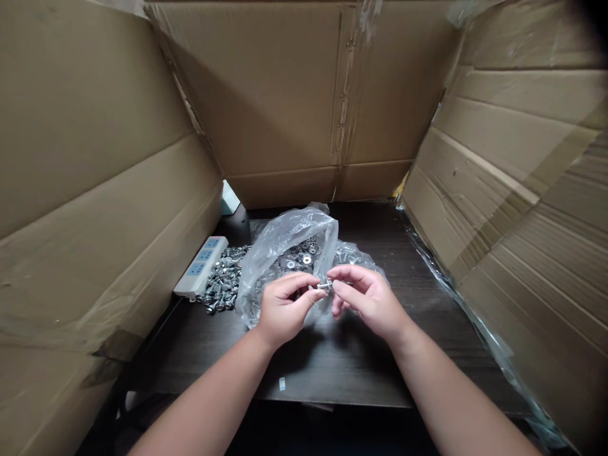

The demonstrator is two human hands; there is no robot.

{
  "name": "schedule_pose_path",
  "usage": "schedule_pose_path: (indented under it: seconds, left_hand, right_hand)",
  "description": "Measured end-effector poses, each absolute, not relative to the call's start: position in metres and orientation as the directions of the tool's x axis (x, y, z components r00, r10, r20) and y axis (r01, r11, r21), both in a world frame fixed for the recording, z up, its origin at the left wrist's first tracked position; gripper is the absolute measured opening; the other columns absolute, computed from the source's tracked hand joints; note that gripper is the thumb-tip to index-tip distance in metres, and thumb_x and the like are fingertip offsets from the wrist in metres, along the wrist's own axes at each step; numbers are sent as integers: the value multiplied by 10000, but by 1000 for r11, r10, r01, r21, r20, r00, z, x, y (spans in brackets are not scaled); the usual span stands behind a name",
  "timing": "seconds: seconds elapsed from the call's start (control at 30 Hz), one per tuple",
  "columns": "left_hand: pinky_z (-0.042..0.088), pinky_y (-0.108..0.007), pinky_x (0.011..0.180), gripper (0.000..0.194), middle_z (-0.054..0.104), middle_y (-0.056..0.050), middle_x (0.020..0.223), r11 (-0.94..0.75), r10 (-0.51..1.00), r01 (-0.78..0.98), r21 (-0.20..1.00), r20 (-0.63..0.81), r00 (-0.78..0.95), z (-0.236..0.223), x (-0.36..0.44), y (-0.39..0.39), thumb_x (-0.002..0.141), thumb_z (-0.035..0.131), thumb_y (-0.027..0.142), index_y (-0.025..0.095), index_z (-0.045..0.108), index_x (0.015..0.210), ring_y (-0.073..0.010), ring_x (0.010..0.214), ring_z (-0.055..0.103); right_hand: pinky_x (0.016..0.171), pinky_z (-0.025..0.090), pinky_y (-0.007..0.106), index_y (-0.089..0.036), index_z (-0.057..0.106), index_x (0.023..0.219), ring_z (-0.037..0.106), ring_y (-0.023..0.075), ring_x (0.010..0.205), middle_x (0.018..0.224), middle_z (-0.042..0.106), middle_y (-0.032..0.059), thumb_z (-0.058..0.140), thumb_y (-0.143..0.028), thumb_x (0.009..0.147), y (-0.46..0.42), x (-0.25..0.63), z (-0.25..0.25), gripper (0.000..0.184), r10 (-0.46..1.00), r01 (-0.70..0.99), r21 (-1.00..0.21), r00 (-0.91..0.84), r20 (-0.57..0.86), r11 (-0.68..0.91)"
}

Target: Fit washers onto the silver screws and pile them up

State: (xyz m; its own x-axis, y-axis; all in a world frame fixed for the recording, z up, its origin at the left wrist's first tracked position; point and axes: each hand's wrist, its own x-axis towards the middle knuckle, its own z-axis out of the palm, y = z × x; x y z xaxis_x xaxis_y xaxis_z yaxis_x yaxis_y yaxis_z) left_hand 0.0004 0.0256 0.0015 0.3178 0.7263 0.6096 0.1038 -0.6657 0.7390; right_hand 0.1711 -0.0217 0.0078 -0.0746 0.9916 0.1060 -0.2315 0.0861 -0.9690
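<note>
A small shiny bolt (323,285) lies level between my two hands, over the near side of a clear plastic bag. My left hand (285,307) pinches one end of it between thumb and forefinger. From the other side, the thumb and forefinger of my right hand (370,301) close on its opposite end, the other fingers curled loosely beneath. What seems to be a washer sits on the bolt, though it is too small to be sure. Behind my fingers the open plastic bag (287,227) holds loose washers (306,259) and other small metal parts.
To the left, a heap of metal fasteners (223,282) lies against a white power strip (202,266) with blue labels. A small pale scrap (282,384) rests near the front edge of the dark table (351,373). Cardboard walls (266,95) enclose the back and both sides.
</note>
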Motion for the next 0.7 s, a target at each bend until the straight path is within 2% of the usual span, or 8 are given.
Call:
schedule_pose_path:
  seconds: [0.07, 0.13, 0.3, 0.43, 0.5, 0.57, 0.7]
  left_hand:
    - [498, -218, 571, 58, 687, -26, 703, -639, 748, 90, 764, 589, 305, 2, 0, 25, 763, 739, 214, 164, 722, 786, -121, 617, 618]
    - [496, -219, 560, 63, 682, -25, 692, -638, 749, 85, 765, 591, 300, 3, 0, 25, 764, 738, 220, 163, 722, 786, -121, 605, 615]
    - [505, -236, 590, 34, 688, -39, 702, -720, 670, 100, 687, 652, 355, 4, -1, 24, 776, 723, 194, 165, 715, 791, -135, 635, 630]
    - [506, -247, 592, 33, 686, -41, 703, -756, 626, 84, 649, 681, 380, 4, -1, 24, 784, 711, 185, 165, 710, 810, -138, 630, 628]
    - [507, -248, 590, 40, 689, -42, 706, -750, 638, 97, 655, 675, 372, 4, -1, 25, 783, 715, 199, 167, 713, 808, -141, 635, 629]
    - [503, -240, 579, 46, 691, -41, 707, -735, 659, 117, 668, 662, 358, 3, -1, 25, 778, 723, 212, 169, 716, 794, -138, 631, 627]
    - [490, -217, 550, 49, 687, -30, 700, -682, 713, 107, 723, 627, 314, 2, -1, 26, 767, 734, 219, 174, 723, 780, -122, 610, 610]
  right_hand:
    - [533, 547, 285, -159, 643, 957, 636, 132, 533, 753, 650, 9, 749, -365, 760, -23, 171, 9, 304, 989, -214, -971, -74, 129, 111]
    - [540, 538, 287, -151, 651, 939, 632, 137, 525, 690, 652, 5, 750, -347, 762, -24, 171, 9, 282, 989, -176, -977, -70, 130, 116]
    - [509, 491, 251, -136, 653, 816, 594, 120, 475, 574, 625, -2, 698, -382, 815, -23, 171, 9, 250, 988, -112, -988, -102, 115, 103]
    - [396, 443, 217, -136, 585, 639, 542, 99, 394, 518, 557, -11, 587, -519, 866, -20, 168, 5, 445, 991, -154, -988, -132, 0, -20]
    - [345, 430, 217, -137, 577, 642, 537, 105, 371, 525, 544, -11, 552, -596, 853, -19, 167, 4, 506, 994, -178, -981, -94, -59, -75]
    - [345, 432, 210, -136, 581, 674, 546, 105, 375, 535, 547, -11, 539, -613, 852, -19, 166, 4, 511, 997, -161, -985, -63, -55, -64]
    - [429, 495, 229, -151, 622, 880, 595, 106, 451, 697, 602, -2, 650, -481, 828, -21, 168, 6, 335, 996, -164, -985, -70, 61, 49]
